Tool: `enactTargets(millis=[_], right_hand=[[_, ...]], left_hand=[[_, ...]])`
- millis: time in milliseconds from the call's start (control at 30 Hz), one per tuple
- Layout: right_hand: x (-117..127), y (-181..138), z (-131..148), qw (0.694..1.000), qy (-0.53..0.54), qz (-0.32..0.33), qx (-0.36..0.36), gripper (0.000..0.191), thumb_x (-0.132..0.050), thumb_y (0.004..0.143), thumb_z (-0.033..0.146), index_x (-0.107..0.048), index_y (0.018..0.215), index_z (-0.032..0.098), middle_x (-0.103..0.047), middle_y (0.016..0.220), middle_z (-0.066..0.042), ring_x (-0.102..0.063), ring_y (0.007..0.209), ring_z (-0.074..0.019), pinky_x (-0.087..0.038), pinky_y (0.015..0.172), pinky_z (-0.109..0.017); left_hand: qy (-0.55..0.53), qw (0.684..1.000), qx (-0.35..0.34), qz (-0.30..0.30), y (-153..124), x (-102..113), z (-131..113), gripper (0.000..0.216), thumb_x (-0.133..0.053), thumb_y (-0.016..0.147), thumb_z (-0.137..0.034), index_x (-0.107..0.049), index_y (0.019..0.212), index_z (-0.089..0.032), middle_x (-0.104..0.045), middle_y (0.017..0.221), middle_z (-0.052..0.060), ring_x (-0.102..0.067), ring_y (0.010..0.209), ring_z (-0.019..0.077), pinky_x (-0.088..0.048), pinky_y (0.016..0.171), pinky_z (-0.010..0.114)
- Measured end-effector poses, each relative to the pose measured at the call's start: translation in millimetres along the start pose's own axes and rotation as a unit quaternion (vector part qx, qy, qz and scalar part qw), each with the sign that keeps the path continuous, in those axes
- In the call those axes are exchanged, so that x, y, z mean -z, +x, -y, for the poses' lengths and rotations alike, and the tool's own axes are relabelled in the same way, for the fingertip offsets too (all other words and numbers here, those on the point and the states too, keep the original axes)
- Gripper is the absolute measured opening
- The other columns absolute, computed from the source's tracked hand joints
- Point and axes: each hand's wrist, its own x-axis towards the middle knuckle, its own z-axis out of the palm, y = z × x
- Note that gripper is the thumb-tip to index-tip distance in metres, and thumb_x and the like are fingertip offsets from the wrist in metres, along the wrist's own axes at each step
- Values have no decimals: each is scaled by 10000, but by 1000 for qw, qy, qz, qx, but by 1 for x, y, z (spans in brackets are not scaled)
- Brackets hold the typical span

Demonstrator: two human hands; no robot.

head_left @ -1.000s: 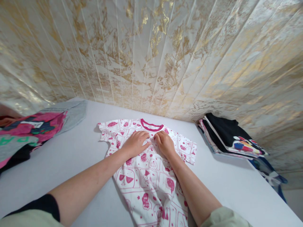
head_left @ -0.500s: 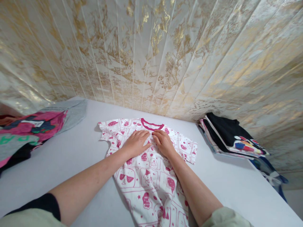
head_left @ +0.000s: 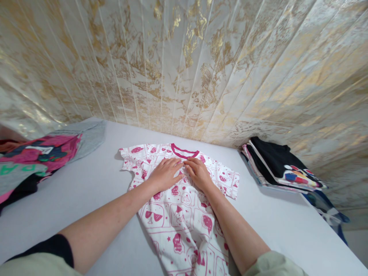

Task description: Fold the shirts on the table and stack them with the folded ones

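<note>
White, pink-printed fabric T-shirt on a smooth white tabletop
Left hand on its chest, thumb spread from fingers; right hand alongside, fingers together, I cannot tell if pinching.

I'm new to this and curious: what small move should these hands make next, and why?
Perhaps sweep the left hand and right hand down the printed shirt: both rest just below its collar, while creases show in the fabric lower down.
</note>
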Motion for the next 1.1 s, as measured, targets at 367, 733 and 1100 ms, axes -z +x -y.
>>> enactTargets(millis=[367, 733, 1100], right_hand=[[2, 2, 3, 1000, 8, -4, -11, 207, -445, 961, 269, -634, 974, 186, -646, 1048, -78, -572, 1000, -203, -431, 913, -350], [0, -2, 2, 999, -36, 25, -6, 347, -446, 972, 339, -601, 1270, 251, -554, 1324, -86, -496, 1209, -225, -376, 1029, -395], [1, 0, 5, 1000, -9, 14, -6, 240, -450, 965, 284, -670, 1042, 228, -617, 1189, -70, -543, 1124, -202, -398, 999, -357]], left_hand=[[-56, 997, -51, -32, 2, 5, 0, 300, -523, 927, -361, -604, 1196, -254, -598, 1267, 49, -514, 1189, 237, -394, 1028, 419], [-123, 988, -73, -51, 4, 10, -4, 161, -529, 924, -278, -648, 1018, -225, -630, 1048, 43, -548, 1065, 215, -449, 963, 386], [-61, 996, 12, -64, 2, 6, -3, 306, -563, 901, -343, -556, 1167, -191, -608, 1175, 88, -550, 1130, 247, -437, 984, 415]])
